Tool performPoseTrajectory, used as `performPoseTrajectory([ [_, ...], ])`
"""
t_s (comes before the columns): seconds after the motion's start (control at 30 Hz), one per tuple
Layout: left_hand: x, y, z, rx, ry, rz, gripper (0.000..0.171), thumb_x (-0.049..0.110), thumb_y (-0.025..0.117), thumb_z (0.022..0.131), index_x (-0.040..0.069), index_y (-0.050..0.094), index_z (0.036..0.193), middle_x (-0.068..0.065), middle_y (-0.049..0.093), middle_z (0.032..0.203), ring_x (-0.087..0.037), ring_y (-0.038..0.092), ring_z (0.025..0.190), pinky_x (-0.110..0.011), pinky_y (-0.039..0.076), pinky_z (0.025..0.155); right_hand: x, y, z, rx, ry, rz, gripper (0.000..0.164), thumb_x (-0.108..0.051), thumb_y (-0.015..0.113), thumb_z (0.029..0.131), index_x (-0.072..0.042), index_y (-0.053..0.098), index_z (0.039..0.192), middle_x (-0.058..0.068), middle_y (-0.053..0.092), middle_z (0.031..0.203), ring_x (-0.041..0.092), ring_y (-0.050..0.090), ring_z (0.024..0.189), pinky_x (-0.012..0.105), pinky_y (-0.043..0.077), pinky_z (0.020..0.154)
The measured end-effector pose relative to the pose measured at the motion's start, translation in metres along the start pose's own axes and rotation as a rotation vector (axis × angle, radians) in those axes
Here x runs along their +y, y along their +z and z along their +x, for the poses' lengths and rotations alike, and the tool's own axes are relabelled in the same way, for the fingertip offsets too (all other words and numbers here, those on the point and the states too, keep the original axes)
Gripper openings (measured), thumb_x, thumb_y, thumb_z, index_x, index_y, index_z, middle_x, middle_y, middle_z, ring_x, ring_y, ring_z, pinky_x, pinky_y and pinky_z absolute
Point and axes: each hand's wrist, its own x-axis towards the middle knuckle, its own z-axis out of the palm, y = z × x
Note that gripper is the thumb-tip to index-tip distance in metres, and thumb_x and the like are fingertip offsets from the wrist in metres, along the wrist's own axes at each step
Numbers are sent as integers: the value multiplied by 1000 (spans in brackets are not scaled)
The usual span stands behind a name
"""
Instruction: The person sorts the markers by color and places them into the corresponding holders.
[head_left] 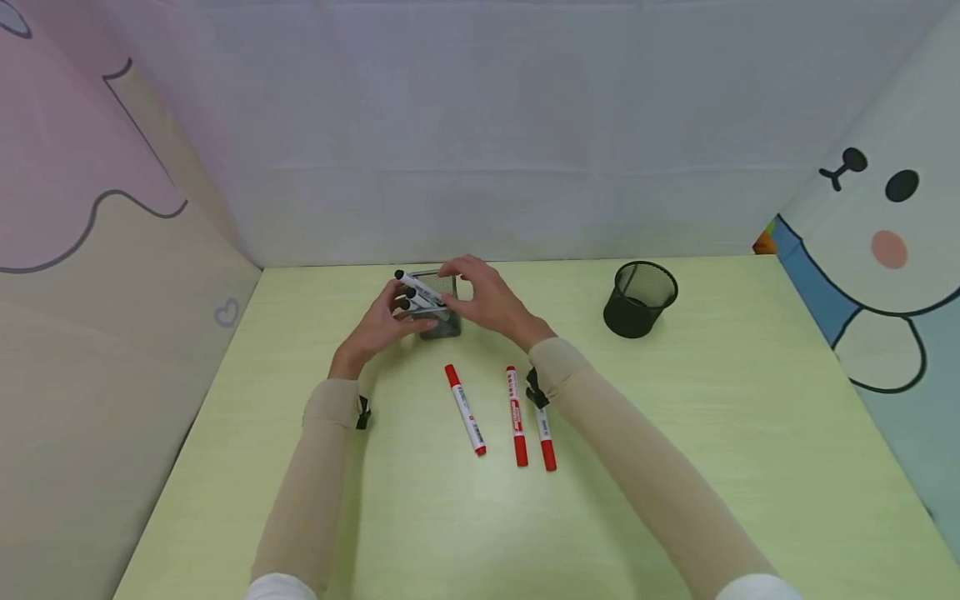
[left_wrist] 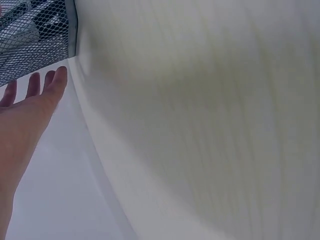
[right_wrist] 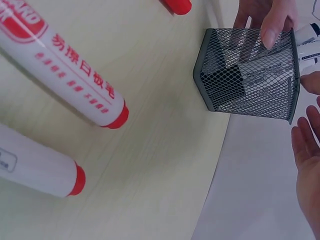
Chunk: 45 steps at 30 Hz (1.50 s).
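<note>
My left hand [head_left: 377, 327] grips a grey mesh pen holder [right_wrist: 220, 75], its thumb on the near side and its fingers round the other. Several white whiteboard markers with black ends [head_left: 420, 288] lean out of the holder's mouth toward the left hand. At the rim opposite is my right hand [head_left: 491, 302], with thumb and fingers spread apart; its thumb tip overlaps one marker's lower end. In the right wrist view its fingers [right_wrist: 302, 135] are nearly straight beside the opening. The left wrist view catches only the holder's corner [left_wrist: 72, 30] and the left fingertips.
Three red-and-white markers lie on the table [head_left: 405, 517]: one on the left [head_left: 467, 412], one in the middle [head_left: 515, 412], one on the right [head_left: 546, 433] partly under the right wrist. A round black mesh cup [head_left: 632, 317] stands at the back right, before the white backdrop [head_left: 495, 133].
</note>
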Motion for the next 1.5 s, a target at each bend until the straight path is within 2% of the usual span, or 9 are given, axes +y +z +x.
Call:
performPoseTrajectory([
  [0.17,-3,-1,-3,20,2,56,82,17,81,90,10,28,153,-14,33,157,-35,38,142,-50,30,120,2,-2,-7,19,-13,15,36,-7,72,96,2,62,129,13,61,128,30,57,121,43,47,106],
  [0.43,-4,-1,-12,37,-57,110,95,28,81,91,13,19,162,-12,29,161,-39,48,132,-54,41,109,2,-9,-20,39,-11,21,38,-9,73,96,0,61,131,14,62,129,24,57,120,40,47,106],
  [0.7,-5,-1,-23,61,-66,150,91,38,77,93,16,22,162,-11,30,161,-37,43,137,-57,40,111,8,-17,-37,71,-5,41,39,-8,74,95,2,61,130,13,63,128,25,57,119,43,47,105],
  [0.83,-7,-1,-27,63,-55,157,91,38,77,94,16,22,162,-12,33,158,-37,47,133,-56,43,108,10,-21,-44,79,4,46,39,-10,74,95,0,61,131,14,62,129,26,58,119,41,47,106],
  [1.03,-7,0,-33,75,-45,153,88,34,77,94,13,24,161,-14,37,153,-35,47,130,-53,43,106,11,-27,-53,100,12,45,40,-11,75,94,0,61,130,14,63,128,30,58,118,44,48,105],
  [1.2,-6,2,-39,82,-41,175,86,34,77,94,9,27,159,-15,43,147,-34,47,129,-51,42,107,14,-31,-62,120,19,38,40,-10,76,94,0,62,129,13,63,127,26,59,117,43,49,104],
  [1.37,-6,2,-47,101,-40,193,77,30,76,95,6,32,154,-16,49,141,-33,49,126,-48,42,109,16,-34,-73,123,51,38,41,-11,77,94,-2,62,130,12,63,128,27,60,117,41,49,105],
  [1.5,-4,4,-54,88,-40,191,70,27,76,96,5,36,149,-18,51,137,-33,51,123,-47,43,107,18,-38,-82,120,83,27,41,-12,77,94,-4,61,131,11,63,129,26,60,118,40,49,105],
])
